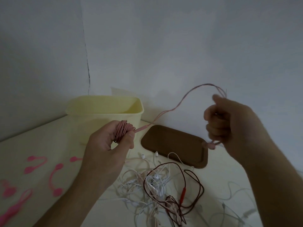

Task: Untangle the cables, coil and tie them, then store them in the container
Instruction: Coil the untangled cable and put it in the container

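Observation:
My left hand (113, 141) grips a coil of pink cable (122, 131) wound round its fingers, held above the table. The free length of the pink cable (178, 104) arcs up and to the right into my right hand (229, 122), which holds it in a fist; the cable's end hangs below that fist. The pale yellow container (105, 110) stands open behind my left hand. A tangle of white, pink and dark red cables (164, 185) lies on the table in front of me.
A brown lid (173, 143) lies flat to the right of the container. Several pink cable ties (55, 177) lie on the table at the left. A wall rises close behind the table.

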The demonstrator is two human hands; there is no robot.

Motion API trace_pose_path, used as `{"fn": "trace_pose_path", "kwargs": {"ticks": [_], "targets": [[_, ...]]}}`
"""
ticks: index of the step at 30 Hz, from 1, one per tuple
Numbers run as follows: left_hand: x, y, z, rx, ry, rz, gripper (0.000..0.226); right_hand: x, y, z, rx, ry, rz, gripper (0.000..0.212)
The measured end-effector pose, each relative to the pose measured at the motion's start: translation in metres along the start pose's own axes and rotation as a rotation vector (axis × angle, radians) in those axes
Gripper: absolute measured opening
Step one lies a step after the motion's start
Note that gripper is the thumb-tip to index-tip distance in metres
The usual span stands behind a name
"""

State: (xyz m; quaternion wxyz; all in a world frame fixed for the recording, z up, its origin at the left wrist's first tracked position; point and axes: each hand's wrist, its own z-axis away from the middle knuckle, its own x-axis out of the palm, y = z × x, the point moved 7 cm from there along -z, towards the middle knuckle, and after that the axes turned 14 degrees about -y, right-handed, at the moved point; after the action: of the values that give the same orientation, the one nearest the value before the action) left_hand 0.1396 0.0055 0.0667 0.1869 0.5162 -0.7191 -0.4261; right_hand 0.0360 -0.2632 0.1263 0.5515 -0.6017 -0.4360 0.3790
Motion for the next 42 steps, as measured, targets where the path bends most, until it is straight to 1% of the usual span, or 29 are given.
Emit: {"fn": "trace_pose_path", "kwargs": {"ticks": [1, 4, 5, 6, 8, 9, 10, 11, 12, 14, 15, 17, 19, 21, 23, 24, 25, 26, 27, 28, 29, 30, 31, 32, 33, 36, 38, 39, 42], "targets": [[0.0, 0.0, 0.0, -0.002, -0.003, 0.016, 0.011, -0.009, -0.002, 0.003, 0.006, 0.063, 0.127, 0.045], [0.0, 0.002, -0.002, -0.007, -0.024, 0.062, 0.014, -0.045, -0.014, 0.011, 0.03, 0.303, 0.673, 0.031], [0.001, 0.002, -0.002, -0.01, -0.039, 0.074, 0.015, -0.051, -0.016, 0.012, 0.065, 0.33, 0.81, 0.028], [0.003, 0.003, -0.001, -0.017, -0.06, 0.087, 0.014, -0.054, -0.012, 0.01, 0.112, 0.312, 0.919, 0.025], [0.009, 0.004, 0.0, -0.031, -0.119, 0.097, 0.011, -0.051, 0.006, 0.0, 0.279, 0.18, 1.072, 0.015], [0.012, 0.004, 0.002, -0.037, -0.15, 0.089, 0.009, -0.042, 0.017, -0.001, 0.376, 0.084, 1.112, 0.017], [0.016, 0.004, 0.003, -0.042, -0.18, 0.075, 0.009, -0.032, 0.026, -0.003, 0.416, -0.036, 1.134, 0.027], [0.02, 0.004, 0.005, -0.045, -0.205, 0.058, 0.01, -0.019, 0.031, -0.005, 0.394, -0.166, 1.139, 0.037], [0.023, 0.004, 0.006, -0.045, -0.223, 0.035, 0.011, -0.001, 0.033, -0.004, 0.337, -0.294, 1.103, 0.041], [0.027, 0.005, 0.007, -0.039, -0.239, -0.02, 0.014, 0.043, 0.027, 0.003, 0.193, -0.523, 0.873, 0.042], [0.028, 0.005, 0.007, -0.035, -0.24, -0.043, 0.015, 0.061, 0.024, 0.006, 0.132, -0.594, 0.707, 0.045], [0.027, 0.004, 0.007, -0.043, -0.223, -0.062, 0.017, 0.077, 0.022, 0.005, 0.06, -0.657, 0.363, 0.062], [0.027, 0.003, 0.006, -0.056, -0.21, -0.069, 0.019, 0.085, 0.024, 0.005, 0.053, -0.726, 0.114, 0.072], [0.026, 0.003, 0.006, -0.063, -0.204, -0.086, 0.02, 0.087, 0.02, 0.008, 0.071, -0.741, 0.006, 0.069], [0.026, 0.003, 0.007, -0.068, -0.207, -0.129, 0.023, 0.087, 0.015, 0.011, 0.093, -0.697, -0.074, 0.059], [0.026, 0.003, 0.007, -0.07, -0.209, -0.157, 0.026, 0.084, 0.013, 0.011, 0.096, -0.646, -0.073, 0.053], [0.025, 0.003, 0.008, -0.069, -0.21, -0.185, 0.028, 0.08, 0.015, 0.01, 0.1, -0.581, -0.013, 0.044], [0.025, 0.003, 0.009, -0.066, -0.209, -0.212, 0.029, 0.075, 0.016, 0.008, 0.101, -0.514, 0.133, 0.032], [0.025, 0.004, 0.009, -0.064, -0.206, -0.232, 0.03, 0.071, 0.016, 0.007, 0.095, -0.457, 0.365, 0.02], [0.025, 0.004, 0.01, -0.061, -0.204, -0.244, 0.03, 0.069, 0.013, 0.007, 0.068, -0.407, 0.64, 0.017], [0.025, 0.005, 0.01, -0.056, -0.203, -0.248, 0.029, 0.071, 0.01, 0.007, 0.02, -0.377, 0.894, 0.02], [0.025, 0.005, 0.01, -0.049, -0.204, -0.247, 0.026, 0.077, 0.008, 0.008, -0.044, -0.382, 1.084, 0.022], [0.026, 0.005, 0.01, -0.046, -0.208, -0.238, 0.023, 0.086, 0.007, 0.01, -0.104, -0.398, 1.208, 0.019], [0.026, 0.005, 0.01, -0.045, -0.215, -0.219, 0.022, 0.095, 0.007, 0.012, -0.156, -0.419, 1.276, 0.013], [0.028, 0.004, 0.009, -0.046, -0.226, -0.19, 0.021, 0.102, 0.008, 0.013, -0.191, -0.435, 1.309, 0.008], [0.032, -0.001, 0.007, -0.073, -0.27, -0.066, 0.022, 0.106, 0.013, 0.011, -0.19, -0.427, 1.273, 0.02], [0.035, -0.005, 0.007, -0.116, -0.34, 0.091, 0.022, 0.104, 0.009, 0.012, -0.253, -0.398, 1.235, 0.021], [0.038, -0.007, 0.007, -0.146, -0.395, 0.193, 0.022, 0.103, 0.007, 0.013, -0.292, -0.39, 1.179, 0.021], [0.05, -0.007, 0.01, -0.221, -0.567, 0.531, 0.028, 0.098, 0.008, 0.012, -0.367, -0.402, 0.885, 0.025]]}}
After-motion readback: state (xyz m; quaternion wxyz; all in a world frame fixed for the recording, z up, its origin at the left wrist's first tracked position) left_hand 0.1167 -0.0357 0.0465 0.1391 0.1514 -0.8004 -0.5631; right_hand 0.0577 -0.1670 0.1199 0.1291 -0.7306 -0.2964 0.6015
